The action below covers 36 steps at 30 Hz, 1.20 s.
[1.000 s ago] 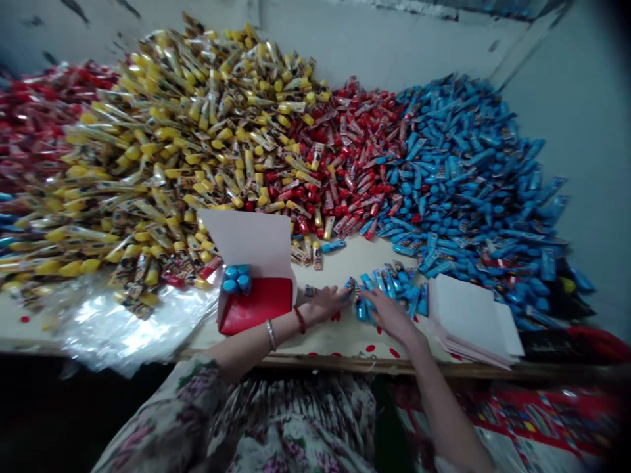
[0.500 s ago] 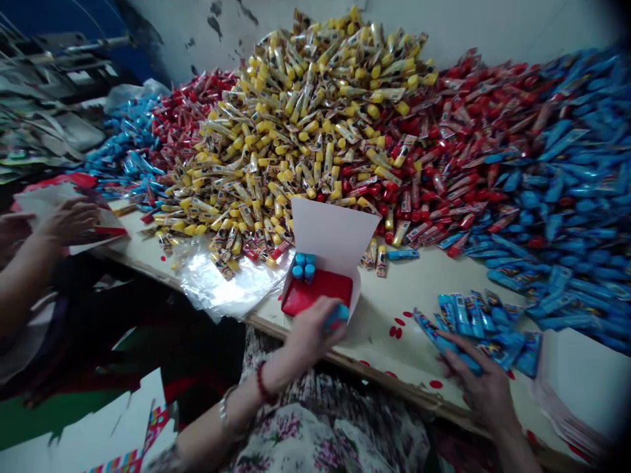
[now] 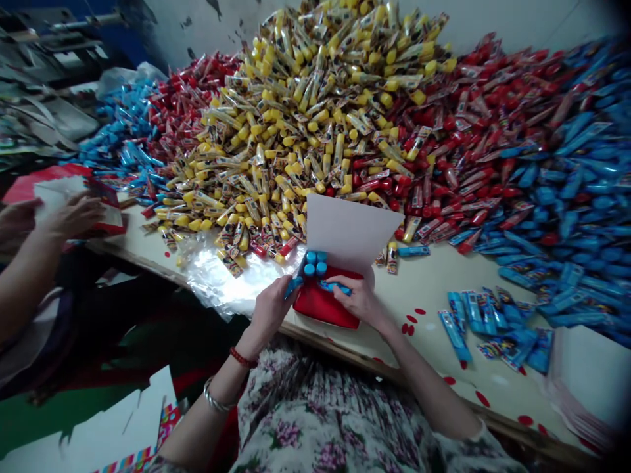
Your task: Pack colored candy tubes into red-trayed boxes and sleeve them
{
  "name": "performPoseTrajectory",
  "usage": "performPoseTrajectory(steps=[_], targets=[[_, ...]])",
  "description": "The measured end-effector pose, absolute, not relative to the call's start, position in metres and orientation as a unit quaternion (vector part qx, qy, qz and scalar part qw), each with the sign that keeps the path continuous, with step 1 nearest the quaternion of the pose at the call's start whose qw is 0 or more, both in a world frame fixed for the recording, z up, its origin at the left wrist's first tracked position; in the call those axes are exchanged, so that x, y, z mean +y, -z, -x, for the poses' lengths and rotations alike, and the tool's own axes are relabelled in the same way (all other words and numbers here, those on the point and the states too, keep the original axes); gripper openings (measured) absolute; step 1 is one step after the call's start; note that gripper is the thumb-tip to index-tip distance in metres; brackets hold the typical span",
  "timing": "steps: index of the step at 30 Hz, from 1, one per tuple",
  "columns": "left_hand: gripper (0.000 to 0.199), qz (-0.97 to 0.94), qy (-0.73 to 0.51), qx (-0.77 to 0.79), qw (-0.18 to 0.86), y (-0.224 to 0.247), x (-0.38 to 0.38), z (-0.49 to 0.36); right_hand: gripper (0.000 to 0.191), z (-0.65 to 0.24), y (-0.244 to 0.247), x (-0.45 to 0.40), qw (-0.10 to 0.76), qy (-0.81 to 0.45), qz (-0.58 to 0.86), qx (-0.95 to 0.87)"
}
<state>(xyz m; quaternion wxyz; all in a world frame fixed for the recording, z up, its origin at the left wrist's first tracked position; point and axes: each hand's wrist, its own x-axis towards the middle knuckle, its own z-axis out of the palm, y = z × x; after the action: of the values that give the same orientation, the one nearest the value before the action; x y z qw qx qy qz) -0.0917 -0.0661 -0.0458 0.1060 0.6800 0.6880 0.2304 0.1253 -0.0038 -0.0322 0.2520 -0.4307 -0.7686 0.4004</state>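
Observation:
An open box with a raised white lid (image 3: 348,233) stands at the table's front edge. Several blue-capped tubes (image 3: 315,263) stand upright in its back left corner, beside a red inner surface (image 3: 325,309). My left hand (image 3: 271,305), at the box's left side, is closed on a blue tube (image 3: 294,286). Over the red surface, my right hand (image 3: 357,297) pinches another blue tube (image 3: 336,287) lying nearly level, one end close to the standing caps.
Heaps of yellow (image 3: 276,144), red (image 3: 473,125) and blue tubes (image 3: 591,190) cover the table's back. Loose blue packets (image 3: 486,315) and stacked white card (image 3: 586,381) lie right. Another person's hand (image 3: 73,213) works at a red box (image 3: 106,200) on the left. Clear plastic (image 3: 221,279) lies left of the box.
My right hand has moved left from the loose blue packets to the box with a blue tube. My left hand has shifted to the box's left side, still holding blue.

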Motion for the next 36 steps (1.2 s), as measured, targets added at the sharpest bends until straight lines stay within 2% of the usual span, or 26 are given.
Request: performPoseTrajectory(steps=[5,12,16,28,32,36], targets=[[0.013,-0.697,-0.206,0.675,0.126,0.041,-0.072,0.092,0.033,-0.116,0.033,-0.002,0.231,-0.384,0.437,-0.78],[0.019,-0.651,-0.272,0.687,0.176,0.035,-0.073,0.09,0.035,-0.12,0.027,-0.006,0.243,-0.386,0.43,-0.78],[0.018,-0.66,-0.291,0.659,0.214,0.036,-0.074,0.085,0.032,-0.117,0.035,-0.008,0.218,-0.38,0.423,-0.793],[0.007,-0.716,-0.15,0.66,0.17,0.016,-0.036,0.091,0.022,-0.09,0.021,0.022,0.08,-0.351,0.433,-0.826],[0.006,-0.733,-0.083,0.65,0.182,0.004,-0.028,0.09,0.026,-0.09,0.027,0.014,0.111,-0.341,0.447,-0.82],[0.01,-0.738,-0.065,0.642,0.196,-0.003,-0.024,0.091,0.033,-0.102,0.037,-0.005,0.199,-0.34,0.461,-0.795]])
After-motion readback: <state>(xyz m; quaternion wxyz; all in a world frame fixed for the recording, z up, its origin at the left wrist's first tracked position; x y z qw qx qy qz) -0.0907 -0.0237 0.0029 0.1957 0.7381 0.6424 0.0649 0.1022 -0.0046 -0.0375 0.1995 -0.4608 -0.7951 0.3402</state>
